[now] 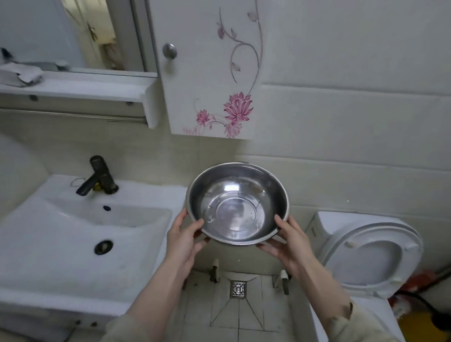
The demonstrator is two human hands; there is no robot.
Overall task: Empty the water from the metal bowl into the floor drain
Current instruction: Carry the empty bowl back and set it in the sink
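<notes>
To the left of my fingers spreads the white sink (52, 250); to their right stands the toilet (369, 254) with its lid raised. Between them I hold the metal bowl (237, 203) in the air, its open side facing me, my left hand (185, 238) and right hand (287, 242) each clasped on its lower rim, thumbs inside. Below my wrists, on the tiled floor, sits the small square floor drain (238, 289).
</notes>
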